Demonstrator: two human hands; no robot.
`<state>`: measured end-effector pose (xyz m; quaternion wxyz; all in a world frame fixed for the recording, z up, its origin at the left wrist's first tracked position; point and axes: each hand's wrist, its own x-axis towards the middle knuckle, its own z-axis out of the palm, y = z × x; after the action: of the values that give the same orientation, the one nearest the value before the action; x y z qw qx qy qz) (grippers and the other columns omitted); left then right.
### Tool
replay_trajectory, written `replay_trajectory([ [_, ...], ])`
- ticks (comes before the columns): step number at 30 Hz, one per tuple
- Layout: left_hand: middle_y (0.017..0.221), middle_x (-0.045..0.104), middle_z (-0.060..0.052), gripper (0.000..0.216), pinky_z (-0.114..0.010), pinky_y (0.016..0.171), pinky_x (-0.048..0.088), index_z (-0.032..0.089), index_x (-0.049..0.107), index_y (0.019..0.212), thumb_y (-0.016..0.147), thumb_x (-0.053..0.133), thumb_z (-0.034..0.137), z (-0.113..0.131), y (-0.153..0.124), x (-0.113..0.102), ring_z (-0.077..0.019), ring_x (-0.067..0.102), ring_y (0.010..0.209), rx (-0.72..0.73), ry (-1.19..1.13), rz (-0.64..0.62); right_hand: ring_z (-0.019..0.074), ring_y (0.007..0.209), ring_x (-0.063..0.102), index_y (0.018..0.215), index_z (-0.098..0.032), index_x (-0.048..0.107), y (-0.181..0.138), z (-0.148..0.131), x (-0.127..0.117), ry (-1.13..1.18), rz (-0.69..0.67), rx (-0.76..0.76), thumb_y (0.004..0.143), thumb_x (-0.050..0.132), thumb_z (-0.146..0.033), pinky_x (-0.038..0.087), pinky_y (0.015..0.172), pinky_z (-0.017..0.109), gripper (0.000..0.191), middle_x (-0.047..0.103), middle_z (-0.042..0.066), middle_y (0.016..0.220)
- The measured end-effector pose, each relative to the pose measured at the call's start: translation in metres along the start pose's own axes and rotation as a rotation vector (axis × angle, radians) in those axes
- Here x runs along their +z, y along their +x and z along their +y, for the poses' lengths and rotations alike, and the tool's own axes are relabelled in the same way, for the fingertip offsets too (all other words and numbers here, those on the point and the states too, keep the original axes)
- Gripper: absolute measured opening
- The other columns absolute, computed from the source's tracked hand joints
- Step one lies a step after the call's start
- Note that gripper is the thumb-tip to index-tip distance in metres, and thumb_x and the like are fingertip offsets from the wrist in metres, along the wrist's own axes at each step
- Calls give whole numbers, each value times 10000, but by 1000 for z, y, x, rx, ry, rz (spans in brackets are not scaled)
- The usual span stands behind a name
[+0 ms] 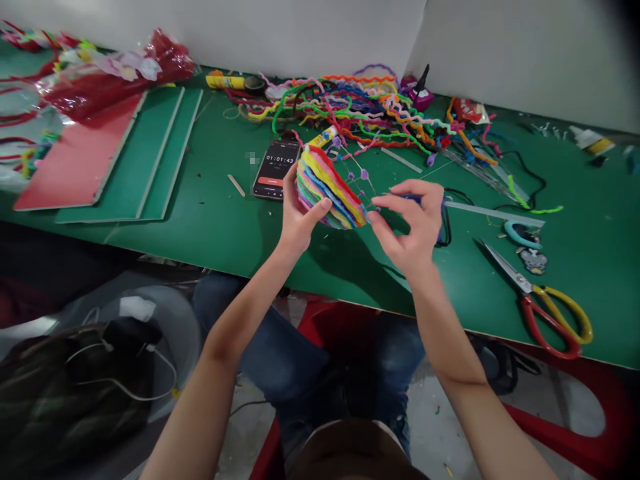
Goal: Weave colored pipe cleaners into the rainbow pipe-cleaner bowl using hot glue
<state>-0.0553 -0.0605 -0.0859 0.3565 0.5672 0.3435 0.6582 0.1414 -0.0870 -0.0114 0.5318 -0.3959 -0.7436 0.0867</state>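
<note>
My left hand (299,215) grips a fan-shaped piece woven from multicoloured pipe cleaners (329,188), thumb across its lower edge, held above the green table (210,220). Thin wire spokes with small purple beads (361,175) stick out of the piece toward the right. My right hand (414,227) is closed in a pinch at the piece's right tip, fingers on a blue pipe cleaner strand (414,198) that runs back through the hand.
A tangled pile of coloured pipe cleaners (360,107) lies at the back. A phone (276,169) showing a timer lies left of my hands. Red-and-yellow scissors (543,303) lie at the right near the table edge. Stacked boards (125,153) sit left. A glue stick (226,82) lies behind.
</note>
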Motion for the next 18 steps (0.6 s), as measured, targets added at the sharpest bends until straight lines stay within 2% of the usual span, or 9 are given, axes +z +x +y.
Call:
replay_trajectory([
  [4,1415,429,-38,738,-425,1073,422,396,288,1358,749,655,595,-2,-1,0,-258,461,1309,25,12,-14,297,1158,518,907,-351,688,1,-6,4,-120,-77,16,779,675,-352,383,1013,579,129,586,16,1121],
  [8,1400,442,-36,759,-440,1069,418,383,326,1340,711,687,607,2,-1,4,-276,451,1314,-21,-19,18,292,1163,517,901,-325,690,1,-3,11,-185,-91,-58,818,629,-379,403,995,558,116,598,25,1140],
  [12,1335,501,-36,775,-428,1082,404,363,389,1311,660,738,597,21,0,12,-288,451,1312,-182,-127,149,275,1158,525,1042,-299,651,0,-1,3,-258,-95,-155,872,558,-381,425,976,502,211,579,54,1186],
  [15,1301,538,-25,820,-413,1041,449,387,376,1325,630,766,579,33,2,15,-282,487,1282,-325,-272,234,274,1163,524,1194,-276,555,-2,1,-8,-254,-60,-142,879,542,-398,442,951,470,338,571,83,1202],
  [18,1321,550,-24,778,-405,972,508,374,395,1319,654,729,602,35,4,14,-288,510,1263,-480,-423,240,275,1151,536,1255,-257,490,-2,4,-16,-242,-154,-111,859,564,-444,446,945,456,444,594,93,1196],
])
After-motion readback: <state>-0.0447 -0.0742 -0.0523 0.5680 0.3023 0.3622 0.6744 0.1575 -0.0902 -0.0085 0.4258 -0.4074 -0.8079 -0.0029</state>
